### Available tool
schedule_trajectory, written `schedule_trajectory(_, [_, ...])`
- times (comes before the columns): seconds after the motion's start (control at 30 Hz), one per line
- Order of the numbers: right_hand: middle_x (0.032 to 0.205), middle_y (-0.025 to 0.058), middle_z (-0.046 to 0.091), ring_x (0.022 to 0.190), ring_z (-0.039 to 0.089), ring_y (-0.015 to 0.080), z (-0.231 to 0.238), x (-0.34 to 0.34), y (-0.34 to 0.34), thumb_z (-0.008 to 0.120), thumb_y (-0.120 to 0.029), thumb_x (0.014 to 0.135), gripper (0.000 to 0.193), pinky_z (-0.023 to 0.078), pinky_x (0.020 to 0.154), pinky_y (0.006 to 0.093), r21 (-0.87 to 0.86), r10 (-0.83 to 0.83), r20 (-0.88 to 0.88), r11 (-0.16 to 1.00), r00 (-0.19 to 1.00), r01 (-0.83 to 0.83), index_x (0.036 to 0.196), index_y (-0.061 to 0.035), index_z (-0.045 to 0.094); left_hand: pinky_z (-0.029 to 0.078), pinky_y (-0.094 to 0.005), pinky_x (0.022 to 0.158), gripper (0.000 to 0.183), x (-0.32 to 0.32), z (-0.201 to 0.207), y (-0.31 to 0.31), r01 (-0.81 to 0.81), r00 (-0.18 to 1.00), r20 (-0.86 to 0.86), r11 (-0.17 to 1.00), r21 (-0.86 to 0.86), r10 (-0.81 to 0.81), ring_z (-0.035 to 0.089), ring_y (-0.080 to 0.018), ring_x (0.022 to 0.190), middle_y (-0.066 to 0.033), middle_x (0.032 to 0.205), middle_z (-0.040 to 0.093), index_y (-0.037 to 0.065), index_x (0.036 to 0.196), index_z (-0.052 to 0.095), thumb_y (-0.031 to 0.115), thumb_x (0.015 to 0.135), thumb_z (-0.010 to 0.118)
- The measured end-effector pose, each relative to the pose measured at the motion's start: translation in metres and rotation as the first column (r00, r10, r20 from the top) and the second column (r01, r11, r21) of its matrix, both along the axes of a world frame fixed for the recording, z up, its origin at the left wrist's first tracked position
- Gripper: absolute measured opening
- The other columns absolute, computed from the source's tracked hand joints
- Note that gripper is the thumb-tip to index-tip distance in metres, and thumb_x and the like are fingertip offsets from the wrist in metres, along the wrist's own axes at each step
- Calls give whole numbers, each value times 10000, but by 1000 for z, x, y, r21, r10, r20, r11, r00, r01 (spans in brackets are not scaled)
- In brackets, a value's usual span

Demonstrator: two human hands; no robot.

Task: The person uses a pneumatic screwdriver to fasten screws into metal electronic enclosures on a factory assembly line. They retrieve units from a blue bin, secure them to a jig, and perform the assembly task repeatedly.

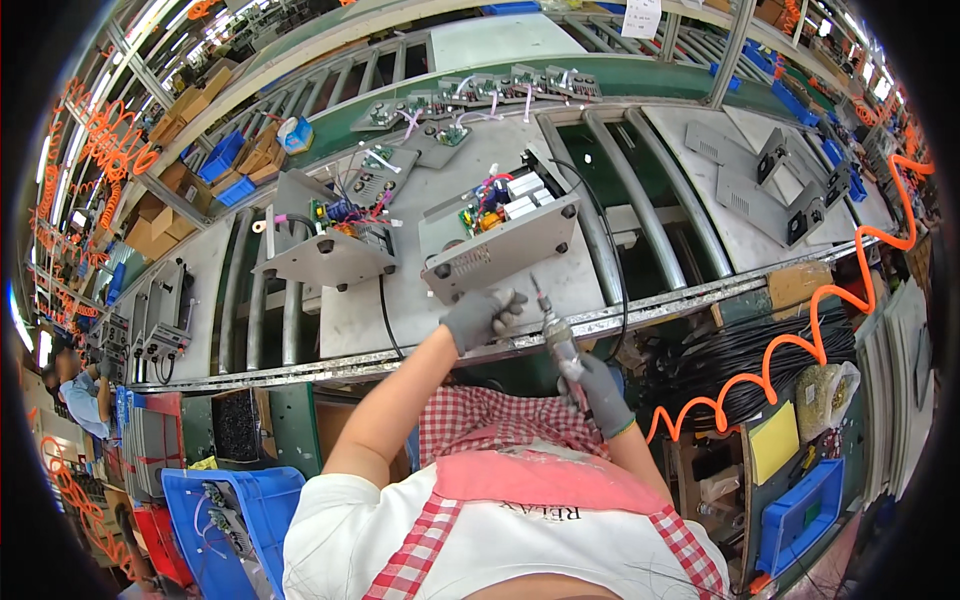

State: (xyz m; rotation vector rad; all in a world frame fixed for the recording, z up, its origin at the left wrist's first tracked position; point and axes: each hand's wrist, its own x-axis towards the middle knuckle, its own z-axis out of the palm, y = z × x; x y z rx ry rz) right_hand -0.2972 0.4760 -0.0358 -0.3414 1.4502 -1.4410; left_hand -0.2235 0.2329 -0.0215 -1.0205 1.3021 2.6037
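My right hand point(603, 398), in a grey glove, is wrapped round a power screwdriver point(562, 345). Its thin bit points up and away toward the board. My left hand point(484, 318), gloved alike, is closed with the fingertips together; what it holds, if anything, is too small to make out. Just beyond it, a grey metal housing point(510, 247) lies tilted on a pale work board point(350, 320), apart from the screwdriver bit. Black feet show on its near face, and white parts and coloured wires inside. A second open housing point(325, 258) with wires stands to the left.
Metal rollers point(655, 205) flank the board. Loose circuit panels point(480, 93) line a green ledge behind. Empty grey casings point(770, 195) lie at the right. An orange coiled hose point(770, 385) hangs by my right arm. A blue bin point(235, 530) stands at lower left, and black cables point(730, 360) lie right.
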Motion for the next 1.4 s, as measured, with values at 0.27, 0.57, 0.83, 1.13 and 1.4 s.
schedule_trajectory(0.27, [659,5,537,504,518,85,-1,-55,-3,640,-324,855,285,419,407,218,11,-110,15,994,994,110,953,-72,548,200,-206,349,231,-69,84,-42,-162,980,-108,986,40,166,254,-27,420,82,553,309,109,1039,541,323,957,513])
schedule_trajectory(0.57, [654,-13,498,500,492,71,1,-77,-25,657,-348,846,307,391,400,210,16,-99,-16,995,995,100,907,-67,551,501,-429,797,348,-164,66,-81,47,977,50,22,-999,209,653,-337,893,-164,987,680,120,991,723,404,875,559])
schedule_trajectory(0.83, [649,-8,508,495,495,68,-6,-88,-27,672,-375,830,364,392,398,210,92,-57,-51,994,997,62,917,-41,556,484,-439,833,340,-182,51,-80,413,905,358,-266,-871,230,634,-335,932,-140,994,674,130,996,678,380,924,459])
schedule_trajectory(1.13, [650,-8,516,499,498,65,-8,-92,-26,682,-384,822,395,388,399,209,135,-68,-95,988,993,80,956,-31,566,440,-486,913,356,-181,52,-80,434,899,393,-276,-858,190,639,-325,937,-134,984,681,144,992,678,386,941,423])
schedule_trajectory(1.4, [628,-1,513,487,504,73,-3,-91,-28,670,-380,828,375,393,391,215,151,-36,-71,987,997,47,937,-41,555,474,-451,861,357,-181,48,-82,420,907,395,-293,-859,143,637,-335,924,-134,971,680,123,994,671,368,944,416])
